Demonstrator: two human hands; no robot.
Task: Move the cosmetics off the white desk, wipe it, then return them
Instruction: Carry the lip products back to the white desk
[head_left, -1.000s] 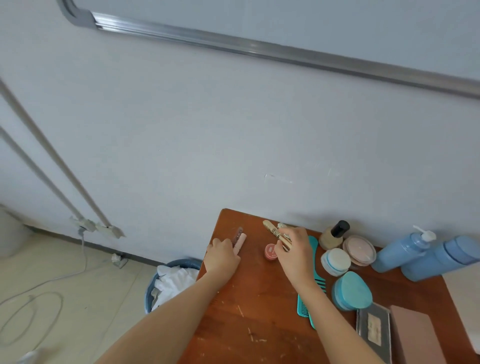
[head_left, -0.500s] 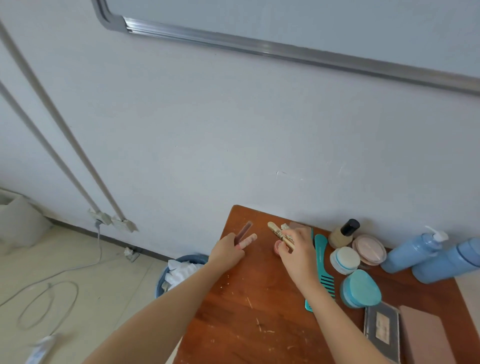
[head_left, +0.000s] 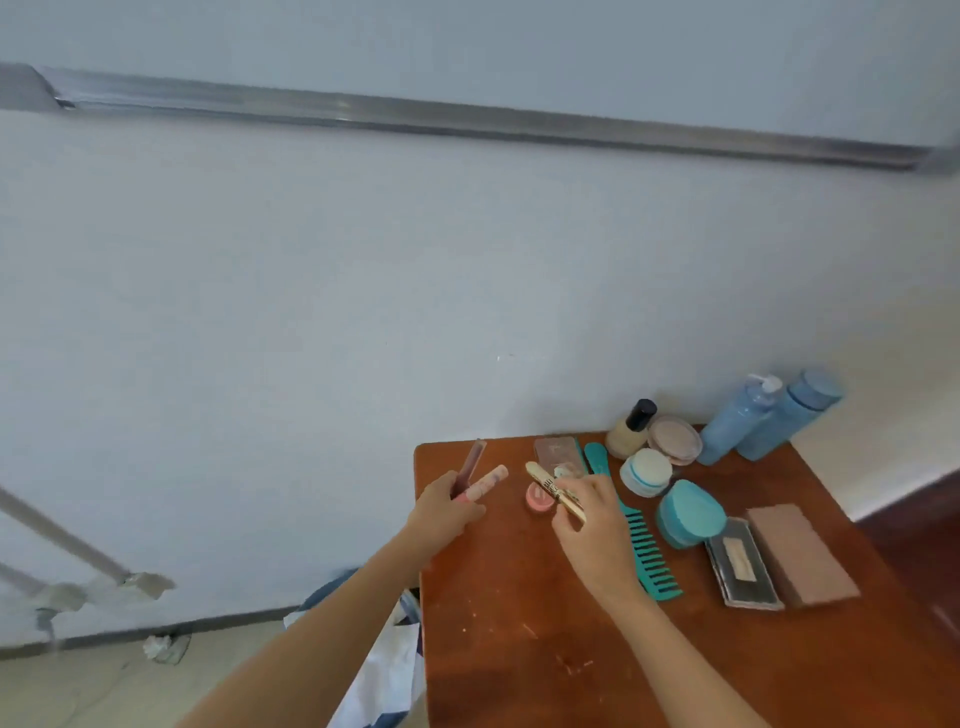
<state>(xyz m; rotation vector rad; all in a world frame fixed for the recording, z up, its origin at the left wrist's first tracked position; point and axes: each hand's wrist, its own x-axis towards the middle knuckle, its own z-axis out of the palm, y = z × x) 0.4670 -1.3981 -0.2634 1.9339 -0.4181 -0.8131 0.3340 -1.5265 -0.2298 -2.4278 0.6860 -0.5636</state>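
Cosmetics (head_left: 645, 472) grouped on brown worktop (head_left: 519, 649), rear right, by wall. Left hand (head_left: 447, 512) grasps two slim tubes (head_left: 488, 480), one dark red, one pink, near worktop's left edge. Right hand (head_left: 592, 525) pinches cream patterned stick (head_left: 553, 488) above small pink pot (head_left: 539, 500), beside teal comb (head_left: 644, 545).

You can read no text, brand or number anywhere here. The cream tube (head_left: 545, 486) pinched in your right hand (head_left: 595, 519), just left of the comb (head_left: 644, 545), carries dark print along its side, but the letters are too small and blurred to make out. The pink tube (head_left: 488, 480) gripped in your left hand (head_left: 444, 512), further left of the comb, is too blurred to tell any print, and the pale patch on the dark case (head_left: 743, 571), right of the comb, shows no legible words.
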